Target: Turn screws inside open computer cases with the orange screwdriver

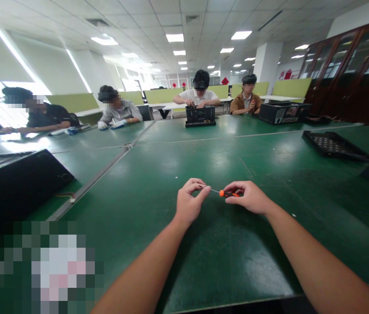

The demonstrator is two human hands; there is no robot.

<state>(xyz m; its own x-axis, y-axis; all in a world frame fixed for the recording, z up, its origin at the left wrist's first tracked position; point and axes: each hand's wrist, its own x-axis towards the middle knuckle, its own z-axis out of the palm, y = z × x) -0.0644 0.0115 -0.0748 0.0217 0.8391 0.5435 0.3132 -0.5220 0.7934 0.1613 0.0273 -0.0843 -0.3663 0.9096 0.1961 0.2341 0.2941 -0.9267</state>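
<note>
A screwdriver (222, 193) with an orange and black handle and a thin metal shaft lies level between my two hands, above the green table (158, 226). My right hand (248, 196) grips the handle with thumb and fingers. At the other end, my left hand (191, 198) pinches the shaft near its tip between thumb and fingers. The tip itself is partly hidden by those fingers, so I cannot tell whether a small part is there too.
A black panel (14, 192) with a small cable stands at left. A perforated black part (331, 144) lies at right. Across the table, a person works at a black computer case (200, 116); another case (284, 112) stands farther right. Other people sit along the far side.
</note>
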